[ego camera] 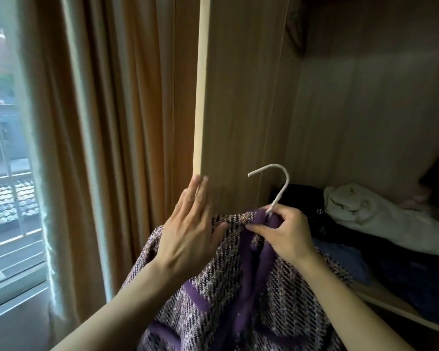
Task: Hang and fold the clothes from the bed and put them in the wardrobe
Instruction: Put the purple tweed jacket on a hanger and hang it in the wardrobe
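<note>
Head view: right hand (287, 235) fingers pinch white hanger (276, 188) neck at collar of purple tweed jacket (238, 287), held before open wardrobe (243, 97). Left hand (188, 231) flat, fingers released, against jacket shoulder. Step: hanging. Next: lift hook to rail, not visible here.

Jacket (264, 300) rough tweed cloth; hanger (280, 188) smooth; wardrobe (238, 97) matt wood.

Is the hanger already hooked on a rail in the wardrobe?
No, the hanger hook points up in open air, held at its neck by the right hand.
</note>
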Action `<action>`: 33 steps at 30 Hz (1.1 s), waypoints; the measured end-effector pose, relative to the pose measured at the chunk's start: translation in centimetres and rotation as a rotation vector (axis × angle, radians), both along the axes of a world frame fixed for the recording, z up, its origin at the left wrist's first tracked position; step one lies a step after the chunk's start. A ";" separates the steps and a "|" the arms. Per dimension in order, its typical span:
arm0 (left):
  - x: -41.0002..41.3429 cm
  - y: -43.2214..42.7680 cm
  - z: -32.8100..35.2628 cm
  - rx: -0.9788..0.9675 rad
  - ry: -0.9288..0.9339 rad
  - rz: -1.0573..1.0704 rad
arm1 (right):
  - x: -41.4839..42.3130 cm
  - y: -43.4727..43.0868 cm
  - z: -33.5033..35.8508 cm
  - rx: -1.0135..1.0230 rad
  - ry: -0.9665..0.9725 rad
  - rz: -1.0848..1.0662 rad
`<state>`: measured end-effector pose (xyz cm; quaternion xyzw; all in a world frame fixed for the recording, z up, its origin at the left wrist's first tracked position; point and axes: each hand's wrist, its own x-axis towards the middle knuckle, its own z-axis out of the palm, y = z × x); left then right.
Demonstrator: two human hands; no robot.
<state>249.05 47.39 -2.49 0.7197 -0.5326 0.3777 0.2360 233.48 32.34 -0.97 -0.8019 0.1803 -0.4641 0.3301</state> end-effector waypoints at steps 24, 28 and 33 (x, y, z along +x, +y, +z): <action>-8.7 -8.2 1.4 -0.226 -0.001 -0.467 | -8.4 -3.5 3.1 0.010 -0.030 -0.045; -11.8 -11.4 3.4 -0.259 -0.009 -0.520 | -11.9 -6.2 4.9 -0.007 -0.049 -0.099; -15.0 -16.7 5.6 -0.335 -0.001 -0.566 | -17.8 -9.5 7.6 -0.019 0.002 0.021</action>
